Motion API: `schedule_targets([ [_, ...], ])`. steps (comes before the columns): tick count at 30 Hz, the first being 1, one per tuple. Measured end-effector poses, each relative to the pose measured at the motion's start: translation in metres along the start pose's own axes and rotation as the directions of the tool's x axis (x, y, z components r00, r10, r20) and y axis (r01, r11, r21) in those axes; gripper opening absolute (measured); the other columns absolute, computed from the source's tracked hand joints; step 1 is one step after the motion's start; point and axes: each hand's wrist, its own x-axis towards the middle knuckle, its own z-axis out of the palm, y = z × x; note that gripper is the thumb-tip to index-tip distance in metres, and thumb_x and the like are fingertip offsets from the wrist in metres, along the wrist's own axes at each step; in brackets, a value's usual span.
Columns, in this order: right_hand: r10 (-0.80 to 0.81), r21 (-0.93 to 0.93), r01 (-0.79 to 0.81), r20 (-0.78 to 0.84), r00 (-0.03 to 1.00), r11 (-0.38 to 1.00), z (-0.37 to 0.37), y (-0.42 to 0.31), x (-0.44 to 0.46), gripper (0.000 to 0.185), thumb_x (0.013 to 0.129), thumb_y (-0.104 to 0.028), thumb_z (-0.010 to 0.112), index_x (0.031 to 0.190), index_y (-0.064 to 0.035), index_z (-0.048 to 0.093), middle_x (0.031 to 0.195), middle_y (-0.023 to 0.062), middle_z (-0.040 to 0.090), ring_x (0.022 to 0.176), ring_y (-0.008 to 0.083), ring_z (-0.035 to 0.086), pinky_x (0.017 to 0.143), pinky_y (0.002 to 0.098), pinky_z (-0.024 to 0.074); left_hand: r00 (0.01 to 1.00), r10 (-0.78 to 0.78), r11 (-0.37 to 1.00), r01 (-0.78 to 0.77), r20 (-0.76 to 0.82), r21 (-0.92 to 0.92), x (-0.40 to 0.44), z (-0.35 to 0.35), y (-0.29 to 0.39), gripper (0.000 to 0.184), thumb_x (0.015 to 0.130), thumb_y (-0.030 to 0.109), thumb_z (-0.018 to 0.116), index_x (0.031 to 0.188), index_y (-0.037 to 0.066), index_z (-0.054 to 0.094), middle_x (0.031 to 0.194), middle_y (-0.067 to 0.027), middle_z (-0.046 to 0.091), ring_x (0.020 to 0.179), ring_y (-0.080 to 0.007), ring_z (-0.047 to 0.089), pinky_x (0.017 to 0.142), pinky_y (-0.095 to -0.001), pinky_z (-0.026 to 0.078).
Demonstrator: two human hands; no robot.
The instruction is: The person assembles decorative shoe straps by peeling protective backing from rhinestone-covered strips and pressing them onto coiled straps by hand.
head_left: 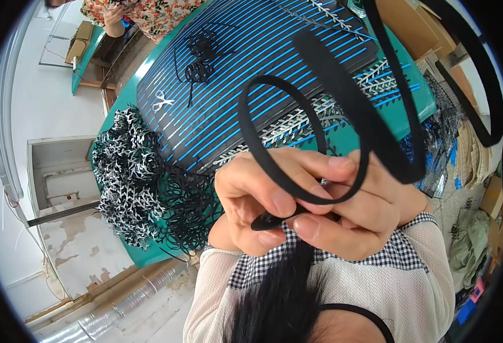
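Close to my chest, both hands are raised and nearly touching. My left hand (248,200) has its fingers closed in a pinch around a narrow, flat black band (257,140). Bunched beside it, my right hand (371,208) pinches the same band with thumb and fingers. The band rises from the fingers in a round loop, and a wider, blurred length of it passes close to the camera. A dark, flat end (265,222) shows between the fingertips. Where the band's parts meet is mostly hidden by my fingers.
Beyond my hands is a green table (140,251) with a blue-striped dark board (217,103). White scissors (163,102), tangled black cord (200,57), leaf-patterned strips (285,128) and a heap of black-and-white trim (128,183) lie there. Another person's hand (113,20) is across the table.
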Motion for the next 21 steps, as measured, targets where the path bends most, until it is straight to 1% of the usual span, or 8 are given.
schedule_targets([
  [1, 0.045, -0.099, -0.073, -0.256, 0.966, 0.992, 0.023, -0.005, 0.000, 0.014, 0.069, -0.004, 0.061, 0.078, -0.0118, 0.054, 0.075, -0.0004, 0.046, 0.070, 0.0118, 0.049, 0.059, 0.0220, 0.0429, 1.000, 0.017, 1.000, -0.017, -0.005, -0.003, 0.000, 0.000, -0.001, 0.017, 0.070, 0.006, 0.062, 0.085, 0.002, 0.054, 0.089, -0.0211, 0.059, 0.101, -0.0413, 0.049, 0.084, -0.0485, 0.042],
  [2, 0.069, -0.073, -0.088, -0.237, 0.969, 0.993, 0.022, -0.007, -0.002, 0.014, 0.069, -0.004, 0.061, 0.077, -0.0121, 0.055, 0.075, -0.0002, 0.047, 0.070, 0.0119, 0.050, 0.060, 0.0224, 0.0433, 0.999, 0.034, 0.999, -0.034, -0.010, -0.005, 0.001, 0.001, -0.002, 0.017, 0.069, 0.004, 0.063, 0.084, 0.002, 0.054, 0.088, -0.0212, 0.059, 0.100, -0.0415, 0.050, 0.083, -0.0482, 0.043],
  [7, 0.076, 0.065, -0.069, -0.105, 0.992, 0.995, 0.007, 0.002, 0.000, 0.012, 0.069, -0.004, 0.061, 0.075, -0.0127, 0.056, 0.078, 0.0018, 0.050, 0.070, 0.0129, 0.052, 0.064, 0.0247, 0.0452, 0.997, 0.075, 0.997, -0.075, -0.004, 0.018, 0.001, -0.005, -0.007, 0.016, 0.069, 0.004, 0.065, 0.082, 0.002, 0.055, 0.086, -0.0211, 0.060, 0.097, -0.0426, 0.051, 0.079, -0.0482, 0.045],
  [10, 0.075, 0.035, -0.074, -0.036, 0.996, 0.997, 0.001, 0.001, -0.004, 0.013, 0.069, -0.003, 0.060, 0.078, -0.0122, 0.057, 0.080, 0.0039, 0.053, 0.070, 0.0149, 0.054, 0.066, 0.0262, 0.0454, 0.994, 0.112, 0.993, -0.112, 0.014, 0.021, 0.002, -0.008, -0.010, 0.016, 0.070, 0.006, 0.067, 0.080, 0.001, 0.055, 0.085, -0.0215, 0.060, 0.096, -0.0431, 0.052, 0.078, -0.0490, 0.045],
  [13, -0.055, 0.104, 0.038, 0.161, 0.985, 0.994, -0.013, 0.014, 0.006, 0.014, 0.071, -0.005, 0.059, 0.084, -0.0116, 0.058, 0.083, 0.0066, 0.055, 0.070, 0.0161, 0.055, 0.061, 0.0265, 0.0453, 0.992, 0.116, 0.993, -0.117, 0.046, 0.011, 0.005, -0.013, -0.010, 0.016, 0.070, 0.008, 0.067, 0.080, 0.001, 0.057, 0.086, -0.0217, 0.060, 0.097, -0.0432, 0.051, 0.077, -0.0503, 0.045],
  [17, 0.023, 0.284, -0.115, 0.306, 0.952, 0.952, -0.016, 0.018, 0.009, 0.010, 0.072, -0.010, 0.059, 0.081, -0.0081, 0.060, 0.075, 0.0085, 0.057, 0.063, 0.0190, 0.056, 0.053, 0.0275, 0.0440, 0.996, 0.069, 0.998, -0.070, 0.057, 0.011, 0.004, -0.016, -0.006, 0.019, 0.070, 0.011, 0.067, 0.083, 0.000, 0.060, 0.089, -0.0216, 0.060, 0.098, -0.0429, 0.050, 0.079, -0.0506, 0.044],
  [19, 0.049, 0.361, -0.198, 0.383, 0.923, 0.911, -0.016, 0.019, 0.011, 0.011, 0.072, -0.013, 0.059, 0.080, -0.0063, 0.060, 0.072, 0.0094, 0.058, 0.060, 0.0204, 0.056, 0.049, 0.0281, 0.0433, 0.978, 0.135, 0.991, -0.136, 0.156, -0.006, 0.010, -0.022, -0.010, 0.020, 0.070, 0.012, 0.067, 0.085, 0.001, 0.060, 0.090, -0.0211, 0.060, 0.100, -0.0423, 0.049, 0.080, -0.0502, 0.044],
  [21, 0.081, 0.400, -0.254, 0.400, 0.913, 0.881, -0.014, 0.020, 0.012, 0.014, 0.070, -0.015, 0.061, 0.081, -0.0058, 0.061, 0.074, 0.0098, 0.059, 0.062, 0.0218, 0.057, 0.051, 0.0291, 0.0438, 0.975, 0.126, 0.992, -0.126, 0.185, -0.013, 0.009, -0.025, -0.011, 0.018, 0.070, 0.012, 0.067, 0.084, 0.002, 0.061, 0.091, -0.0202, 0.060, 0.101, -0.0416, 0.049, 0.082, -0.0500, 0.043],
])
